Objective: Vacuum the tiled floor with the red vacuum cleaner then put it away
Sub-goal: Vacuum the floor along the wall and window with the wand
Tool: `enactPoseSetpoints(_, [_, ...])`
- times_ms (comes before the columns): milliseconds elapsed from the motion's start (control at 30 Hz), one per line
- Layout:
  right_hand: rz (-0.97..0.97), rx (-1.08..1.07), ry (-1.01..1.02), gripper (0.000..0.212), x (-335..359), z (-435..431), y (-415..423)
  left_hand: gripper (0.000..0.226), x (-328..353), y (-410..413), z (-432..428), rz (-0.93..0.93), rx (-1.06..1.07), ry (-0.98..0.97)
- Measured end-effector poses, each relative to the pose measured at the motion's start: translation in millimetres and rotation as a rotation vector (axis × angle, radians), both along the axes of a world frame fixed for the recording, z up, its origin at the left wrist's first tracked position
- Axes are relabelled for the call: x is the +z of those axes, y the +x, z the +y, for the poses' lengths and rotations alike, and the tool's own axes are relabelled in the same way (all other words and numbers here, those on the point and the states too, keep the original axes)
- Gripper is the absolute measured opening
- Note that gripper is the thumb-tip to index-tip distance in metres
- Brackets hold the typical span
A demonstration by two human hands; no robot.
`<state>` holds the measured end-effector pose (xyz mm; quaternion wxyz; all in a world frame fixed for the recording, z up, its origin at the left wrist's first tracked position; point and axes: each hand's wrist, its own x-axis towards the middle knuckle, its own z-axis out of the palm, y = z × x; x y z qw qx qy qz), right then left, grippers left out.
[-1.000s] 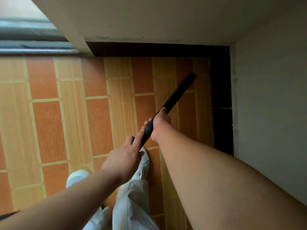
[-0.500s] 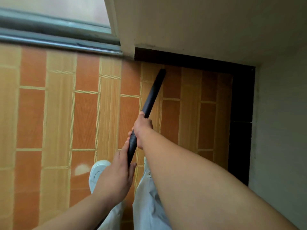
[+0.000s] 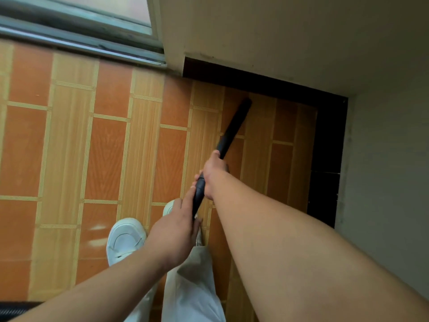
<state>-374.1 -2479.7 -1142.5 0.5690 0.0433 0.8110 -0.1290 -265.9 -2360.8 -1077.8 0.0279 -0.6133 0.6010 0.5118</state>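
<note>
Right hand (image 3: pixel 214 175), left hand (image 3: pixel 176 231) holding black wand (image 3: pixel 234 124), tiled floor (image 3: pixel 104 159)

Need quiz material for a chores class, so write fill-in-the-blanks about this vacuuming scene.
Both hands hold a wand coloured ____.
Of the left hand and right hand, the ____ grips nearer its tip.
The fully visible shoe on the tiled floor is ____.
Missing words: black, right, white.
</note>
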Motion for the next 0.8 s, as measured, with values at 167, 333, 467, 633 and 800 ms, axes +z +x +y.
enactPoseSetpoints(167, [-0.071,0.207,-0.047,0.057,-0.4,-9.6,33.5,0.078,4.0,4.0,12.4,0.085,0.227,0.015])
enactPoseSetpoints(333, [-0.101,0.249,0.000,0.053,0.9,6.1,40.3,0.081,7.0,13.2,29.3,0.126,0.251,0.022])
enactPoseSetpoints(467, [-0.128,0.257,0.021,0.050,5.4,14.8,44.9,0.079,11.7,15.0,39.4,0.133,0.276,0.022])
enactPoseSetpoints(633, [-0.180,0.282,0.034,0.050,9.1,11.7,51.5,0.080,11.4,16.6,43.8,0.116,0.304,0.020])
enactPoseSetpoints(800, [-0.190,0.289,0.038,0.052,9.7,15.5,54.4,0.084,15.4,16.5,47.0,0.093,0.302,0.039])
